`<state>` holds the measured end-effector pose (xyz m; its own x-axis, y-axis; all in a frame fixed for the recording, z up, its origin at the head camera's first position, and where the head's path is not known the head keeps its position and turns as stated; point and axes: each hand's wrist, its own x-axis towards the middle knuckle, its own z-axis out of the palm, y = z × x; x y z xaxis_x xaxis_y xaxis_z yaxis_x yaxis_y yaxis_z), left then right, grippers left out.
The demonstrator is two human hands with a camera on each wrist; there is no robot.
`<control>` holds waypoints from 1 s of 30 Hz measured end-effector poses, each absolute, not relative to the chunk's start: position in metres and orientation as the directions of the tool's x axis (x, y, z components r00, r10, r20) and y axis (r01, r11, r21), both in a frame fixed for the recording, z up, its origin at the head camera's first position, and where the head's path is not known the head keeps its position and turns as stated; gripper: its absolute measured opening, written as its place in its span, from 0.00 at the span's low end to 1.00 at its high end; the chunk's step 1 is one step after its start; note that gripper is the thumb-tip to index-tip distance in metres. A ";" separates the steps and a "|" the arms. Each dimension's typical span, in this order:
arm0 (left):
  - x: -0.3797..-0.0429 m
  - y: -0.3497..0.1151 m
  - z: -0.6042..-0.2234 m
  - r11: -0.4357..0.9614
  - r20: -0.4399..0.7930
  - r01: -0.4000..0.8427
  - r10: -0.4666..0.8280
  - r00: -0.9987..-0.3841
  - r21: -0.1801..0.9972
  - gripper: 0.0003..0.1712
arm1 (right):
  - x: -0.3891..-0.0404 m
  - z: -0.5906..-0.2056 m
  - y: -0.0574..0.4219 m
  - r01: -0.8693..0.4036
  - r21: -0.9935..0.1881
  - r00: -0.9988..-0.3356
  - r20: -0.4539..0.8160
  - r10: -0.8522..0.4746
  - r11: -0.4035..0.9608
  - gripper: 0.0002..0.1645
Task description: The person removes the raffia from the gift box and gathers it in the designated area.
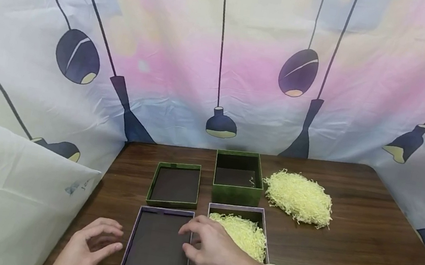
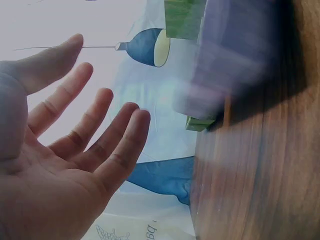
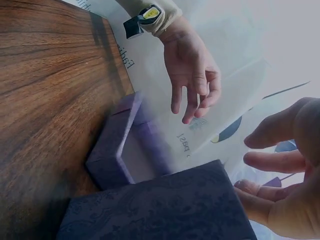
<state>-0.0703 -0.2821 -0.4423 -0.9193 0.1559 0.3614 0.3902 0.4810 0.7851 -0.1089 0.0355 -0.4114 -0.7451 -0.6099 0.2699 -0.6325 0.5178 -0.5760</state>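
Observation:
An upturned purple lid (image 1: 158, 246) lies between my two hands, its dark inside facing up. Its near side shows blurred in the left wrist view. My left hand (image 1: 90, 242) hovers just left of the lid, fingers loosely bent, holding nothing. My right hand (image 1: 217, 248) is over the lid's right edge and the near left part of the purple box (image 1: 237, 208), thumb and fingers apart with nothing between them. Pale yellow shredded paper (image 1: 244, 235) fills that box, partly hidden by my right hand. In the right wrist view the patterned box wall (image 3: 160, 212) stands below the fingers.
Behind the purple pieces stand an upturned green lid (image 1: 175, 185) and an open green box (image 1: 236, 196) with a few paper shreds inside. A loose pile of yellow shredded paper (image 1: 299, 198) lies right of it on the wooden table (image 1: 364, 247). A printed curtain (image 1: 188, 74) hangs behind.

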 end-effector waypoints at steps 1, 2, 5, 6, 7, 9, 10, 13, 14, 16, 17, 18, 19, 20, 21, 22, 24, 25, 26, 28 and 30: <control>-0.071 -0.281 -0.441 0.494 0.363 0.389 0.153 -0.919 0.778 0.15 | -0.109 -0.410 0.037 -0.630 -0.582 -0.745 0.269 -0.610 0.514 0.14; -0.072 -0.279 -0.440 0.499 0.367 0.394 0.157 -0.917 0.772 0.16 | -0.110 -0.409 0.039 -0.631 -0.587 -0.744 0.271 -0.610 0.508 0.15; -0.075 -0.272 -0.436 0.525 0.381 0.423 0.192 -0.904 0.738 0.17 | -0.113 -0.407 0.045 -0.641 -0.582 -0.738 0.288 -0.611 0.500 0.15; -0.077 -0.270 -0.435 0.534 0.381 0.431 0.207 -0.901 0.728 0.18 | -0.114 -0.406 0.047 -0.642 -0.582 -0.738 0.290 -0.610 0.499 0.16; -0.078 -0.267 -0.434 0.546 0.378 0.435 0.221 -0.899 0.717 0.18 | -0.115 -0.405 0.049 -0.646 -0.577 -0.736 0.295 -0.609 0.500 0.16; -0.081 -0.263 -0.432 0.568 0.352 0.425 0.239 -0.905 0.705 0.20 | -0.118 -0.404 0.054 -0.644 -0.572 -0.739 0.294 -0.606 0.508 0.17; -0.082 -0.262 -0.431 0.574 0.336 0.414 0.243 -0.910 0.706 0.21 | -0.119 -0.403 0.056 -0.642 -0.571 -0.742 0.291 -0.605 0.512 0.17; -0.085 -0.259 -0.430 0.585 0.312 0.408 0.263 -0.913 0.701 0.25 | -0.123 -0.402 0.062 -0.653 -0.549 -0.737 0.298 -0.607 0.522 0.19; -0.086 -0.258 -0.430 0.586 0.311 0.414 0.273 -0.910 0.697 0.27 | -0.125 -0.402 0.064 -0.655 -0.544 -0.736 0.301 -0.607 0.525 0.19; -0.088 -0.256 -0.430 0.590 0.317 0.429 0.289 -0.903 0.684 0.31 | -0.127 -0.402 0.068 -0.662 -0.530 -0.733 0.309 -0.607 0.530 0.20; -0.088 -0.255 -0.430 0.596 0.321 0.438 0.298 -0.899 0.673 0.34 | -0.128 -0.402 0.070 -0.667 -0.522 -0.730 0.313 -0.608 0.532 0.20; -0.089 -0.255 -0.430 0.607 0.324 0.443 0.302 -0.896 0.660 0.36 | -0.129 -0.402 0.072 -0.668 -0.520 -0.729 0.316 -0.607 0.532 0.21; -0.090 -0.254 -0.430 0.616 0.327 0.447 0.305 -0.895 0.649 0.38 | -0.129 -0.402 0.073 -0.671 -0.516 -0.728 0.320 -0.607 0.533 0.21; -0.091 -0.252 -0.430 0.626 0.328 0.450 0.308 -0.893 0.637 0.40 | -0.130 -0.402 0.075 -0.674 -0.512 -0.726 0.323 -0.607 0.533 0.22; -0.092 -0.251 -0.430 0.638 0.325 0.446 0.305 -0.895 0.628 0.42 | -0.131 -0.402 0.077 -0.677 -0.506 -0.724 0.325 -0.609 0.534 0.22; -0.093 -0.250 -0.430 0.647 0.326 0.447 0.307 -0.894 0.618 0.43 | -0.132 -0.403 0.079 -0.679 -0.504 -0.722 0.327 -0.610 0.534 0.23; -0.096 -0.248 -0.430 0.660 0.321 0.448 0.314 -0.894 0.603 0.45 | -0.134 -0.403 0.083 -0.681 -0.494 -0.722 0.326 -0.611 0.541 0.25; -0.097 -0.246 -0.430 0.661 0.318 0.450 0.319 -0.893 0.601 0.46 | -0.135 -0.404 0.085 -0.680 -0.488 -0.723 0.321 -0.611 0.547 0.26; -0.098 -0.245 -0.430 0.664 0.313 0.451 0.325 -0.892 0.597 0.47 | -0.136 -0.404 0.087 -0.676 -0.485 -0.727 0.314 -0.611 0.554 0.26; -0.101 -0.242 -0.430 0.659 0.306 0.461 0.345 -0.887 0.595 0.48 | -0.137 -0.405 0.091 -0.667 -0.476 -0.735 0.295 -0.610 0.574 0.28; -0.104 -0.239 -0.430 0.646 0.301 0.477 0.371 -0.878 0.596 0.49 | -0.138 -0.405 0.095 -0.659 -0.466 -0.742 0.279 -0.610 0.590 0.30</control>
<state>-0.1044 -0.2385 -0.4300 -0.8785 0.3713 0.3006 0.4770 0.6461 0.5958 -0.1383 0.0952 -0.4054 -0.7421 -0.6096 0.2788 -0.6595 0.5896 -0.4663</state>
